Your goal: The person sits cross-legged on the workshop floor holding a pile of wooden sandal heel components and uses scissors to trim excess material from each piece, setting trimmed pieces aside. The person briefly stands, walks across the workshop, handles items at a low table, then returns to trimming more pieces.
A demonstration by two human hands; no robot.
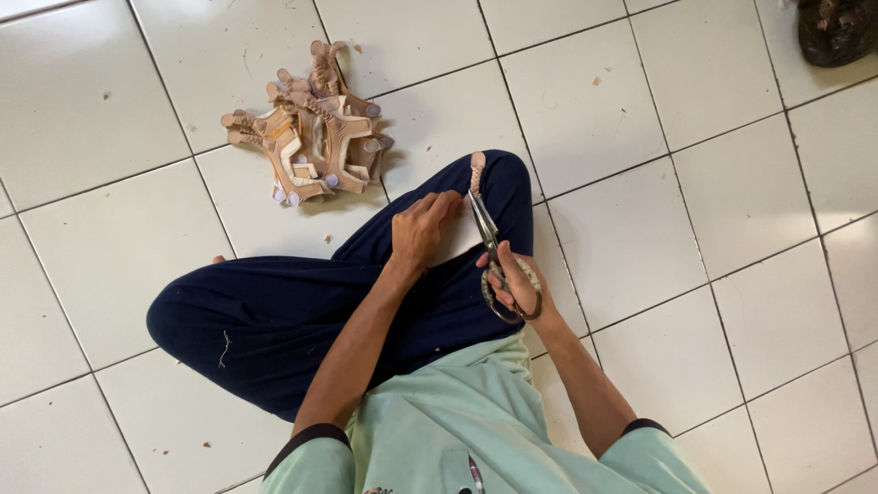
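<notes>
Scissors point(489, 252) sit gripped in the right hand point(514, 282); just beside them the left hand point(422, 229) pinches a braided strap point(476, 171) over the knee. Strap pieces point(311, 128) lie heaped well beyond the scissors.

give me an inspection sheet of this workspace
surface: white tiled floor, person sits cross-legged on it
job's things: scissors against a braided tan strap on the knee
clutter: pile of tan strap pieces on the floor ahead; small scraps scattered on the tiles
hands: left hand on the strap piece; right hand in the scissor handles
cables: nothing seen
surroundings: dark bag at the top right corner
</notes>
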